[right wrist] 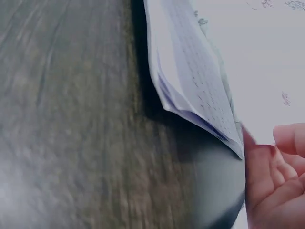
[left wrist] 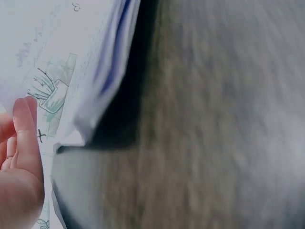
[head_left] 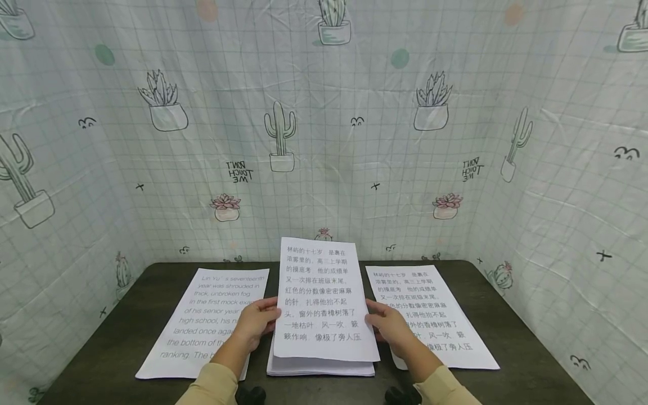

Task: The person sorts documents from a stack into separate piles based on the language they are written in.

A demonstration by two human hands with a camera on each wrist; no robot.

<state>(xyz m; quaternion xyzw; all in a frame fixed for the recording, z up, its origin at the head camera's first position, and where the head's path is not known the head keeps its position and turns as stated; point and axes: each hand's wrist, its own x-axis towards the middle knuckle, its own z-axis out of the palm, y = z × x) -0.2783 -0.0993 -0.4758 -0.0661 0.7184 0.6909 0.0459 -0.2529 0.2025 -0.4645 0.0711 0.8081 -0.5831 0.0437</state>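
A white sheet of paper [head_left: 321, 292] printed with Chinese text is lifted in the middle, tilted towards me. My left hand [head_left: 256, 322] pinches its left edge, and my right hand [head_left: 391, 326] pinches the right edge at about the same height. Below it lies a stack of paper [head_left: 320, 369], mostly covered by the held sheet. In the left wrist view, the left hand [left wrist: 21, 167] appears at the far left with thumb and fingers together. In the right wrist view, the thumb and fingers of the right hand [right wrist: 281, 181] grip the sheet's edge.
English-printed paper [head_left: 187, 337] lies on the left of the dark wooden table [head_left: 111, 337]. Chinese-printed paper [head_left: 468, 357] lies on the right, partly behind my right hand. A cactus-patterned curtain [head_left: 324, 146] encloses the back and sides. Two dark objects [head_left: 251, 395] show at the near edge.
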